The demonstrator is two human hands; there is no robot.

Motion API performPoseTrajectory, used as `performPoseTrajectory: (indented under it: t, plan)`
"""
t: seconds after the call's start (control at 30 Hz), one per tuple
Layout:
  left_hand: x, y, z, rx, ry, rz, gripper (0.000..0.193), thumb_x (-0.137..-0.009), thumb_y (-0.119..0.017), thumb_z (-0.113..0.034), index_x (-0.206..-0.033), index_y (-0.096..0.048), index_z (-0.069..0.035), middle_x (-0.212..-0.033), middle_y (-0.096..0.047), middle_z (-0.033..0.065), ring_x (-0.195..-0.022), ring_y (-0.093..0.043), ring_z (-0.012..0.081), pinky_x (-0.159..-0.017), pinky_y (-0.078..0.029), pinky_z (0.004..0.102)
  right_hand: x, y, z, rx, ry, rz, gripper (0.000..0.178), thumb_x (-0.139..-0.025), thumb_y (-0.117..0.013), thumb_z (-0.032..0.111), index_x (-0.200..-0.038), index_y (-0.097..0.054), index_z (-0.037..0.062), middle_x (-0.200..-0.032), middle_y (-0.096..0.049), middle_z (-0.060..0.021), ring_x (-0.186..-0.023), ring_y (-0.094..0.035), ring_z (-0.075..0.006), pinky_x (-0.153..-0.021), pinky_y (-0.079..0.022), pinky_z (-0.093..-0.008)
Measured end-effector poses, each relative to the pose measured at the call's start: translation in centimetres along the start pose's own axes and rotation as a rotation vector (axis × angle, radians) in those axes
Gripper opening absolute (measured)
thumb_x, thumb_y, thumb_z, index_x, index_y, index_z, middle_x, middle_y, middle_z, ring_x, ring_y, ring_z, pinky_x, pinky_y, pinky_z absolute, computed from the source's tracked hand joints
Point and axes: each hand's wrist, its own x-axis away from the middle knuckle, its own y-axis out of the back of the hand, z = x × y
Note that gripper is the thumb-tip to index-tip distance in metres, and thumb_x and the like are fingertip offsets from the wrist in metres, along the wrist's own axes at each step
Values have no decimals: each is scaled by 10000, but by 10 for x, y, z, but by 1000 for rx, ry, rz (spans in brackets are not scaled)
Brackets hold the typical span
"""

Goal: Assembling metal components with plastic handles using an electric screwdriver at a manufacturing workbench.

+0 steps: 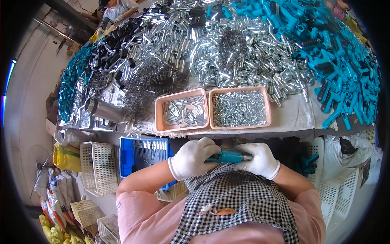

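A teal tool body [228, 157] lies sideways between my hands, just in front of the table edge and above my lap. My left hand [196, 159], in a white glove, is wrapped round its left end. My right hand [260, 160], gloved too, closes on its right end, where a short silver metal part [246, 157] sticks out. The fingers of both hands partly hide the piece. Nearest on the table are two pink trays: the left tray [158, 118] holds small metal pins, the right tray [268, 112] tiny metal pieces.
Heaps of silver metal parts [252, 53], dark springs [150, 77] and teal pistol-grip bodies [325, 61] cover the table. A metal cylinder [106, 110] lies at its left front. Below stand a blue crate [126, 156] and white baskets [97, 166]. Another person [118, 12] works far left.
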Motion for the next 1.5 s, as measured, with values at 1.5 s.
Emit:
performPoseTrajectory:
  t: [1.5]
  plan:
    - [-23,8,15,37,269,-499,135,-768,-736,-24,-899,-721,-50,-849,-708,111,-800,-698,268,-733,-555,363,-24,-5,3,426,85,-212,385,-675,-833,395,-881,-701,98,-707,-666,-120,-626,-668,-316,-569,-525,-406]
